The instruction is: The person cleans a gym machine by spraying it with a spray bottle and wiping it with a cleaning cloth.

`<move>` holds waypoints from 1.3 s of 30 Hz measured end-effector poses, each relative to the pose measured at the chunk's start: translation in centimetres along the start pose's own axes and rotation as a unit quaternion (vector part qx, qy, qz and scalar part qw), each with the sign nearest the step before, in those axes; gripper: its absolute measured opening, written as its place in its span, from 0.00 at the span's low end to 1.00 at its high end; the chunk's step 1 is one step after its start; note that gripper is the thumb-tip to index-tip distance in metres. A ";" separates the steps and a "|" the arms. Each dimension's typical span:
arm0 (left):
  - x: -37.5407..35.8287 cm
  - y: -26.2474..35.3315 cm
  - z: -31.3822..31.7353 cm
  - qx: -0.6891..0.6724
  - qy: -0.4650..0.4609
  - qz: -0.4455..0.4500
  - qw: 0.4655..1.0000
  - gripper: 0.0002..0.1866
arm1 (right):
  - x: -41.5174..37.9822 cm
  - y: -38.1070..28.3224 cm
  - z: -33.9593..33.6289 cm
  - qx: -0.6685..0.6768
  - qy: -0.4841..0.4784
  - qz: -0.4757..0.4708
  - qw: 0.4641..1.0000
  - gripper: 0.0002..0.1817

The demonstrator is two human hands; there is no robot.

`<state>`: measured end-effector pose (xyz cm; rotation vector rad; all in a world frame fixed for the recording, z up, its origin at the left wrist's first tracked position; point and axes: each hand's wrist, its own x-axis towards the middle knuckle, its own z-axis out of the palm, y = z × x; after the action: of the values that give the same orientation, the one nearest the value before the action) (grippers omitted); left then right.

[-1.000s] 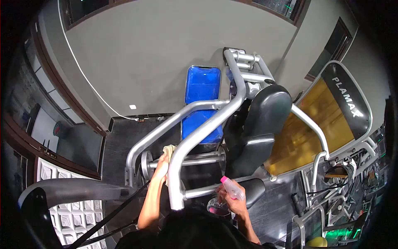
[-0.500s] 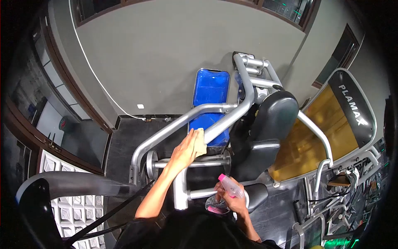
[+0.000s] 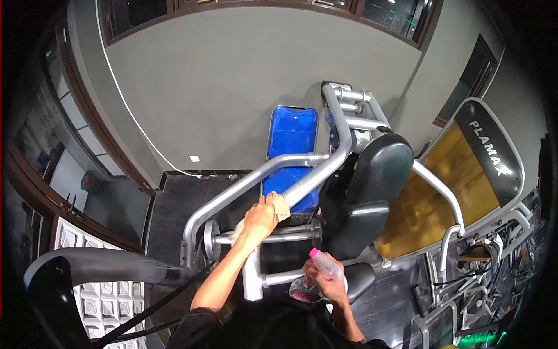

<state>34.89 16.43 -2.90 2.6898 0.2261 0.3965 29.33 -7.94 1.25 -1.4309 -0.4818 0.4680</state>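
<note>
My left hand (image 3: 261, 218) is wrapped round a pale yellow cloth (image 3: 281, 207) and presses it against the silver tube (image 3: 314, 179) of an exercise machine. Lower down, my right hand (image 3: 326, 281) grips a clear spray bottle (image 3: 304, 289) with a pink-tipped nozzle. The bottle is upright or slightly tilted, with its lower part near my body; pink shows near its base. To the right of the tube stand the machine's black padded backrest (image 3: 381, 171) and black seat (image 3: 359, 283).
A blue chair (image 3: 292, 134) stands against the grey wall. On the right is a panel marked PLAMAX (image 3: 489, 151) with more gym equipment behind it. A thick black padded arm (image 3: 104, 262) crosses the lower left, above a white moulded panel (image 3: 110, 302).
My left hand and the cloth have moved slightly down along the tube. The right hand still holds the spray bottle. My view has tilted up a little.
</note>
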 end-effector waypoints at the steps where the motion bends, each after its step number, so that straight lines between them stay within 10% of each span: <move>1: -0.1 0.0 0.2 0.000 0.002 0.001 1.000 0.26 | -0.1 0.1 0.0 0.018 0.012 -0.015 1.000 0.06; 19: 1.2 1.3 1.2 0.055 0.006 -0.001 0.998 0.28 | 1.1 -3.0 -0.2 0.022 0.151 -0.178 0.972 0.08; 25: -0.5 -1.3 0.2 -0.006 0.093 0.187 0.978 0.30 | 2.7 -3.5 -1.6 0.007 0.133 -0.171 0.976 0.07; 39: 2.7 2.9 1.1 0.045 -0.008 -0.029 0.999 0.33 | 5.8 -1.5 -4.9 -0.040 0.144 -0.122 0.981 0.04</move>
<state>38.08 14.01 -1.95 2.7652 0.3235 0.3557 36.89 -8.70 2.58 -1.4658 -0.4382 0.0419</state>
